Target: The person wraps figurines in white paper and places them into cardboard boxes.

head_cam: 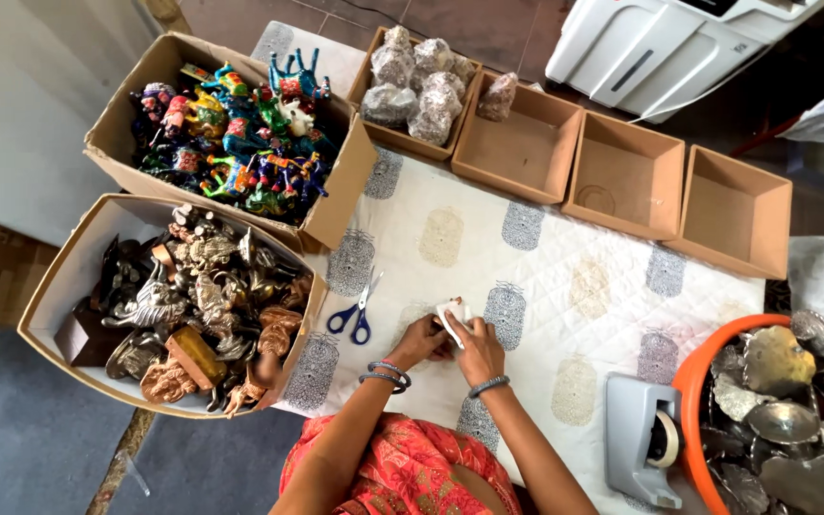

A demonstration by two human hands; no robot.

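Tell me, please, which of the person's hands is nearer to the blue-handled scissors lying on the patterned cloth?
Left. The left hand lies just right of the blue-handled scissors, apart from them. The right hand is farther right, beyond the left, on the small white object.

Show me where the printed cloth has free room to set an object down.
Free: white printed cloth between the blue-handled scissors, grey tape dispenser and three empty brown cardboard trays. Crowded: around both hands, left hand and right hand, holding a small white wrapped piece.
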